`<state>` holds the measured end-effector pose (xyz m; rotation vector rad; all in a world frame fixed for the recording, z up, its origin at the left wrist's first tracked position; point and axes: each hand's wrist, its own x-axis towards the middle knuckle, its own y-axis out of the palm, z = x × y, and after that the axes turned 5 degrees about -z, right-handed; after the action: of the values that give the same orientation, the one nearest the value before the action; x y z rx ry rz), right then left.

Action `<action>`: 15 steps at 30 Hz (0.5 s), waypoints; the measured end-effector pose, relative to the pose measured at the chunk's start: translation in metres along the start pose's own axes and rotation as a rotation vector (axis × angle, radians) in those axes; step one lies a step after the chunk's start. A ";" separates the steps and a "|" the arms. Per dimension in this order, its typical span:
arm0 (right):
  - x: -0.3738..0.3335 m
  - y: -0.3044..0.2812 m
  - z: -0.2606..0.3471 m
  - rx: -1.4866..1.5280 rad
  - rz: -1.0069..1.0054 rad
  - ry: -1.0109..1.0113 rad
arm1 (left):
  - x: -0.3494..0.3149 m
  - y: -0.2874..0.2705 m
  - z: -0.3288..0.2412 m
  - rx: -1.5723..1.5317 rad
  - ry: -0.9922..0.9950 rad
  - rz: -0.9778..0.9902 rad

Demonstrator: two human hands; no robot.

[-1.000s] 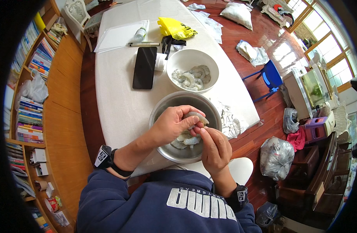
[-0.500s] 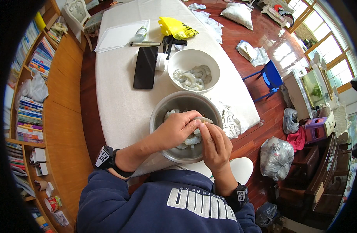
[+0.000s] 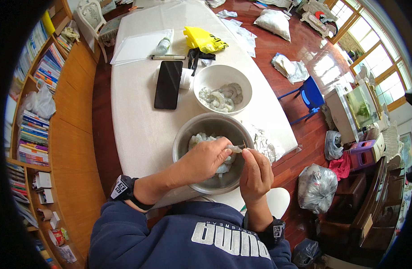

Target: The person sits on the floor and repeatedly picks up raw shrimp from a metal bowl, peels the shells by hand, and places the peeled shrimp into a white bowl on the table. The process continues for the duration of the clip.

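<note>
My left hand (image 3: 205,157) pinches a peeled-looking grey shrimp (image 3: 234,149) over the steel bowl (image 3: 181,134), its tail end jutting out between thumb and forefinger. Close against that end, my right hand (image 3: 256,172) is closed with thumb and fingertips together on a thin toothpick-like stick (image 3: 244,144); its exact kind is too small to make out. Pale shrimp (image 3: 200,140) lie inside the steel bowl, partly covered by my left hand. Just beyond stands a white bowl (image 3: 201,74) with several more grey shrimp (image 3: 224,98) in it.
A black phone (image 3: 168,85) leans on a white object left of the white bowl. Farther back lie a yellow bag (image 3: 203,39), pens (image 3: 168,57), a small bottle (image 3: 163,45) and paper sheets (image 3: 136,47). Crumpled white material (image 3: 264,145) sits right of the steel bowl. A blue chair (image 3: 311,94) stands beyond the table.
My right hand has drawn away from the left, to the right and slightly down. More of the shrimp's end and the thin stick now shows between them. The left hand keeps its hold.
</note>
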<state>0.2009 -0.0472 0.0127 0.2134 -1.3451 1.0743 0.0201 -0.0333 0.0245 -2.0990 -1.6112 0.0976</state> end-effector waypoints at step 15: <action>0.000 -0.006 -0.007 0.105 0.022 -0.004 | 0.000 0.002 0.002 0.062 0.081 -0.025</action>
<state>0.2099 -0.0453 0.0130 0.2786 -1.2983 1.1643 0.0218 -0.0328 0.0223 -2.0095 -1.5661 0.0527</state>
